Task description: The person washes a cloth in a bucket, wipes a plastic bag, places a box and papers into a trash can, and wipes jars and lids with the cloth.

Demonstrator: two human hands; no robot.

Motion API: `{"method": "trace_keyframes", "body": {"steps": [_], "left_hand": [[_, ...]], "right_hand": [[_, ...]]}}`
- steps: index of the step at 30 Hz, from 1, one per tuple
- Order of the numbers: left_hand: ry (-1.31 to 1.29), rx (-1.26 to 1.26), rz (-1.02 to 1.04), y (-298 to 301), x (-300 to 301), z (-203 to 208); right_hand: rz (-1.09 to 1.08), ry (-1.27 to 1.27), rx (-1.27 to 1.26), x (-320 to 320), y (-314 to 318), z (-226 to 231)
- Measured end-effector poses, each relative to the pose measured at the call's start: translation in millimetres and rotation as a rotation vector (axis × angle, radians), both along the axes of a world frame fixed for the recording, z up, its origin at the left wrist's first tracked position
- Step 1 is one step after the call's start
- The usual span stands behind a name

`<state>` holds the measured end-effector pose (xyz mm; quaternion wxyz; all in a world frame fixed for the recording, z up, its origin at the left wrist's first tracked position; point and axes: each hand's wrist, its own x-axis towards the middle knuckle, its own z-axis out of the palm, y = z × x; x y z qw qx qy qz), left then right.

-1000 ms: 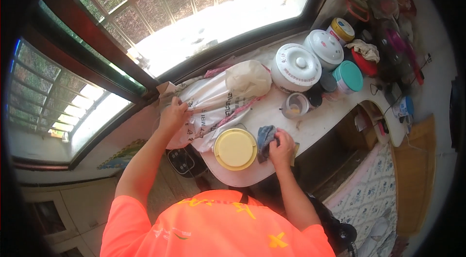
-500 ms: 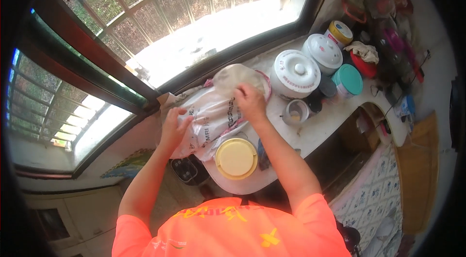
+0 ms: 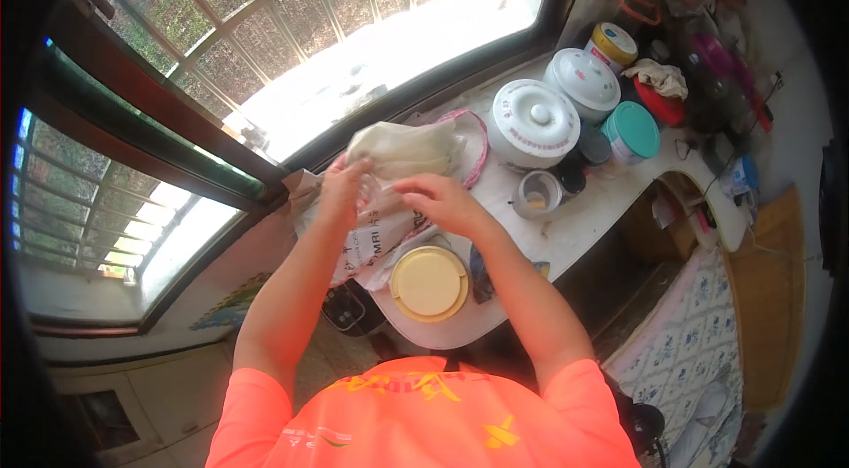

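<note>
Holding the left end of the cream bag (image 3: 409, 152), our left hand (image 3: 343, 189) has its fingers curled closely together. Our right hand (image 3: 442, 203) is palm down beside it, with the fingers half bent and pointing to the left hand; we cannot tell whether its fingertips pinch anything. Between and under the hands lies the white bag (image 3: 376, 242), wrinkled and with dark print, on the left part of the table (image 3: 553, 238), near the window (image 3: 336, 43). The cream bag is above it, on the window side, and a pink edging (image 3: 480, 158) curves at its right.

Nearer to our body, the yellow tub (image 3: 430, 282) stands just beside the white bag. To its right we see the blue-grey cloth (image 3: 480, 278), partly hidden by our right forearm. Farther right there are a clear cup (image 3: 538, 194) and a white pot (image 3: 533, 118) with its lid on. Behind this pot stands a second pot (image 3: 582, 81), also covered, and near it a tub with a teal lid (image 3: 632, 132).
</note>
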<state>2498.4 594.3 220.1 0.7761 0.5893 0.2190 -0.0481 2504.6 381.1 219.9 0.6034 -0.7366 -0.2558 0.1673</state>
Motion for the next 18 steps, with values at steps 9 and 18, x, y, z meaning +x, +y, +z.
{"method": "trace_keyframes", "body": {"steps": [9, 18], "left_hand": [[-0.201, 0.616, -0.101, 61, -20, 17], [-0.100, 1.656, -0.747, 34, -91, 6]], "right_hand": [[-0.289, -0.015, -0.405, -69, -111, -41], [-0.256, -0.426, -0.655, -131, -136, -51]]}}
